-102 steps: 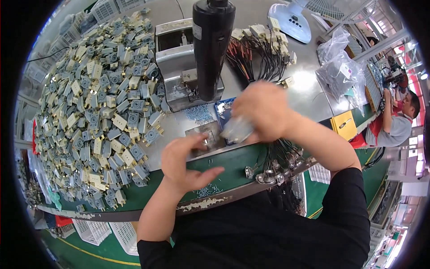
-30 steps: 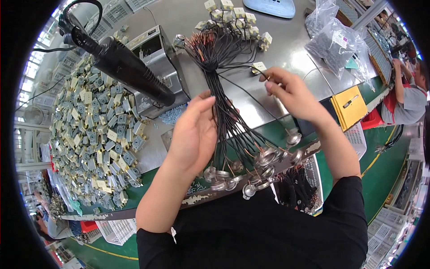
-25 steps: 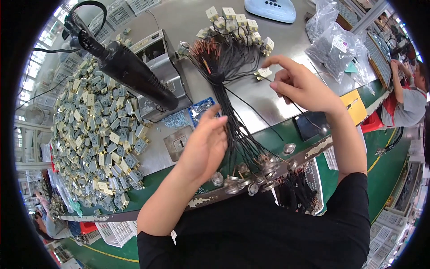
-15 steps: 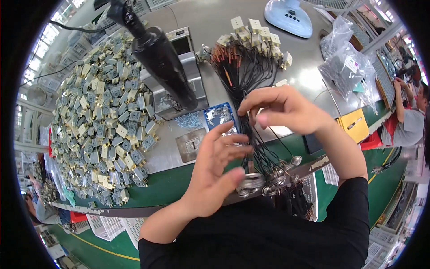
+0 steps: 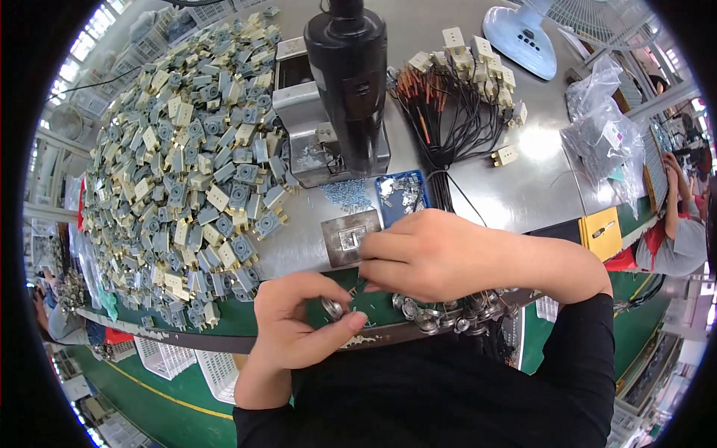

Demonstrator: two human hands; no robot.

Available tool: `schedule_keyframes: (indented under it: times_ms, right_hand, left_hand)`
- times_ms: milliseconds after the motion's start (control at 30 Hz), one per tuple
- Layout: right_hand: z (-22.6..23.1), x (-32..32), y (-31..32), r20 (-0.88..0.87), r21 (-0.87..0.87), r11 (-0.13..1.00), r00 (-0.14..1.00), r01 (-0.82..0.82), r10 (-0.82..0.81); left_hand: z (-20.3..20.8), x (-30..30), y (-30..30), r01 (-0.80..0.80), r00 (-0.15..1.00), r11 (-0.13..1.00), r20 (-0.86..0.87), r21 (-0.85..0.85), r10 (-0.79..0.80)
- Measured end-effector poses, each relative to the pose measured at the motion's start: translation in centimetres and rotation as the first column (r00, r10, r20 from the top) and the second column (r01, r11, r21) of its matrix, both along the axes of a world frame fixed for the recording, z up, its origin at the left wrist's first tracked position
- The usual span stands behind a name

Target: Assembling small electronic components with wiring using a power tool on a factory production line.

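Observation:
My left hand (image 5: 299, 317) curls over the green table edge, its fingers closed on a small round metal piece (image 5: 333, 308). Beside it my right hand (image 5: 429, 257) is closed, fingertips pinched together near a recessed metal plate (image 5: 336, 250); what they hold is hidden. Under and beyond the right hand runs a bundle of black cables (image 5: 442, 193). Its near ends carry several round silver metal pieces (image 5: 467, 317); its far ends have orange-tipped wires (image 5: 426, 127) and cream connector blocks (image 5: 485, 71). A blue tray (image 5: 424, 187) with small metal parts sits past my right fingers.
A black cylindrical tool (image 5: 347, 82) hangs over a grey metal device (image 5: 302, 149). Small bluish screws (image 5: 347, 196) lie near it. A large pile of grey-and-cream blocks (image 5: 187, 172) fills the left. Rightward are a fan base (image 5: 523, 45), plastic bags (image 5: 609, 127) and a yellow notebook (image 5: 601, 233).
Both hands have come down and closed; the left now holds a round metal piece. My right hand has moved left and nearer. The view has shifted, so the bench appears farther right.

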State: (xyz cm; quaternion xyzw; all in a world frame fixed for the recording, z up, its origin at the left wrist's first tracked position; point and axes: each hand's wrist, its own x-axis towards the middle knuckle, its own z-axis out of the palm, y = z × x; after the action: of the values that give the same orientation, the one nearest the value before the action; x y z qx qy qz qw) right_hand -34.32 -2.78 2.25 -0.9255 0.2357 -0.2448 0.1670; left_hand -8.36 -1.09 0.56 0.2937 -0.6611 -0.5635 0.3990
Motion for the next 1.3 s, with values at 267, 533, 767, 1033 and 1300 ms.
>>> schedule_keyframes:
  times_ms: [267, 533, 767, 1033, 1300]
  right_hand:
    - [-1.3, 1.1, -0.8, 0.187, 0.492, 0.87, 0.978, -0.015, -0.089]
    - [0.8, 1.0, -0.2, 0.155, 0.386, 0.912, 0.964, 0.14, -0.214]
    - [0.4, 0.4, 0.0, 0.168, 0.066, 0.961, 0.947, 0.268, -0.275]
    - [0.6, 0.0, -0.2, 0.301, 0.452, 0.876, 0.896, 0.169, -0.328]
    - [3.1, 0.4, 0.0, 0.125, 0.502, 0.833, 0.932, 0.235, -0.339]
  left_hand:
    - [-3.6, 0.5, -1.7, 0.231, 0.901, 0.773, -0.429, 0.59, 0.059]
    - [-3.8, -0.7, -2.3, 0.241, 0.91, 0.806, -0.414, 0.54, 0.005]
    - [-3.5, -0.8, -3.1, 0.244, 0.955, 0.807, -0.277, 0.538, -0.104]
    - [-3.6, -1.5, -2.8, 0.417, 0.852, 0.808, -0.488, 0.416, -0.188]
    - [-2.0, -1.5, -3.0, 0.318, 0.93, 0.867, -0.303, 0.384, -0.207]
